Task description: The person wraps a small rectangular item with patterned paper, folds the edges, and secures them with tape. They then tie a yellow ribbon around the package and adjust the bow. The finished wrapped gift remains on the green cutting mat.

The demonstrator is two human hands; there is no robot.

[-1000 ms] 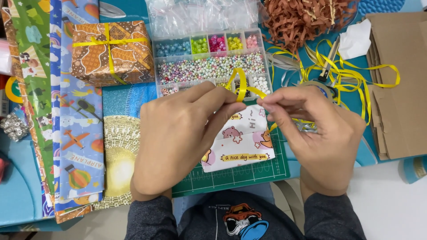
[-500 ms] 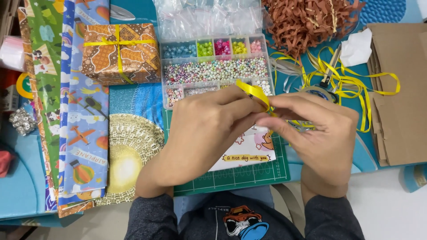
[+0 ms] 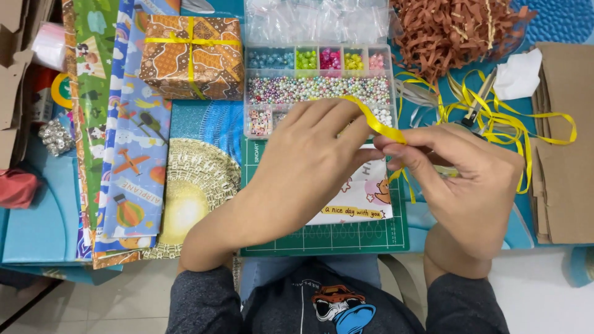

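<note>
While the grey sleeves (image 3: 204,303) sat at the bottom edge of the frame, both hands met over the green cutting mat (image 3: 322,238) at centre. The left hand (image 3: 303,167) had its fingers curled together and pinching one part of a glossy yellow ribbon (image 3: 371,120); the right hand (image 3: 461,176) had thumb and forefinger clamped on the same strip just beside it. Under the hands lay a small white cartoon-printed gift bag (image 3: 359,201), mostly hidden. The ribbon looked only partly worked: a flat, satiny length arched between the hands, no finished bow showed, and loose tails trailed right. Beyond, a clear compartmented bead box (image 3: 318,86) held tiny round beads, pastel and bright. At upper left sat a box wrapped in brown patterned paper (image 3: 192,59), already tied with yellow ribbon, beside long printed wrapping sheets (image 3: 127,142). At upper right lay crinkled brown paper shred (image 3: 451,31)
</note>
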